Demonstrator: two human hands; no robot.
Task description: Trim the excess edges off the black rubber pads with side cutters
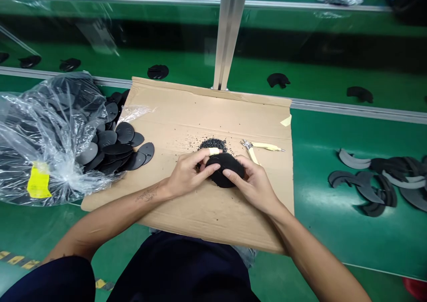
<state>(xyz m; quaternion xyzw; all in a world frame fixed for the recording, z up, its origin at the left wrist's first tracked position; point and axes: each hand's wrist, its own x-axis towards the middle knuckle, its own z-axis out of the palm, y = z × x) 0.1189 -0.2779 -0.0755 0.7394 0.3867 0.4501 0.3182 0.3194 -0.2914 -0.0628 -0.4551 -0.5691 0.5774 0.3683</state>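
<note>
Both hands grip one flat, rounded black plastic disc [224, 172] above the cardboard sheet [187, 213]. My left hand [190, 171] pinches its left side, thumb on top; pale yellow tape wraps a finger. On the right edge, my right hand [255, 179] is closed with its thumb on the face. Just behind the disc lies a heap of small black plastic scraps [213, 144]. Beside my right hand rest side cutters [263, 146] with pale yellow handles, their jaws toward the left. Several similar black discs [125, 148] lie piled to the left.
A clear plastic bag [56, 137] with a yellow label stands at the left, discs spilling from it. Curved black and grey parts [376, 182] lie on the green bench at right. A metal post [228, 39] rises behind the cardboard. More black pieces [158, 71] sit along the belt.
</note>
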